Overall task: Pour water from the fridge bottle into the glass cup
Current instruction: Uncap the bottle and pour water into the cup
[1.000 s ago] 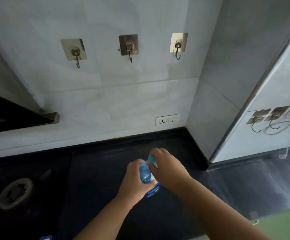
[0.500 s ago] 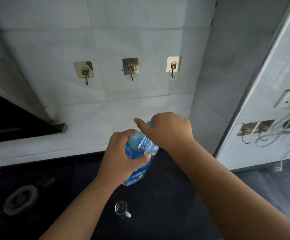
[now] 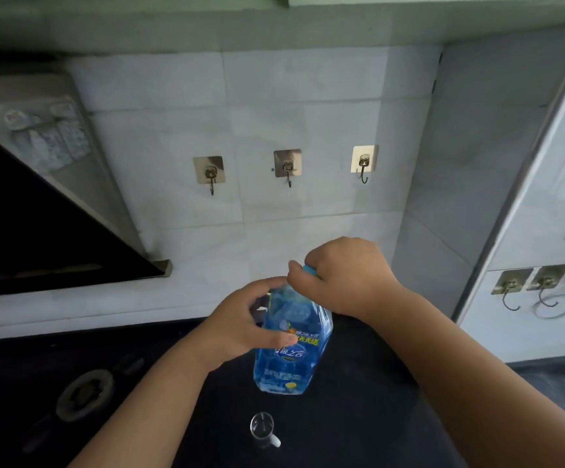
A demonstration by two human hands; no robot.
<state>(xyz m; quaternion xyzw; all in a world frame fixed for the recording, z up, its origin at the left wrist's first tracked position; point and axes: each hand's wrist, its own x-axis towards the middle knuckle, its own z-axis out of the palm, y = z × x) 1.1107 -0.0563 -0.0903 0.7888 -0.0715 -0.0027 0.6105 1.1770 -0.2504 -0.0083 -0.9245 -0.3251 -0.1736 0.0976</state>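
Bottle [image 3: 291, 346] held upright in left hand [image 3: 240, 325], right hand [image 3: 345, 275] pinching its cap [image 3: 309, 269].

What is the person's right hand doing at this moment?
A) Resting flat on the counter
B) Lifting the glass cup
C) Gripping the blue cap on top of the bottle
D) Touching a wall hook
C: the right hand curls over the blue cap of the blue-labelled clear plastic water bottle.

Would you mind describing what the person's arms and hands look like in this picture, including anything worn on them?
Both forearms are bare as far as the frame shows: no sleeves, gloves, watch or bracelets. The left hand and right hand carry no visible rings or markings. The fingernails that show look short and unpainted. The upper arms lie outside the picture, so any sleeve there cannot be judged.
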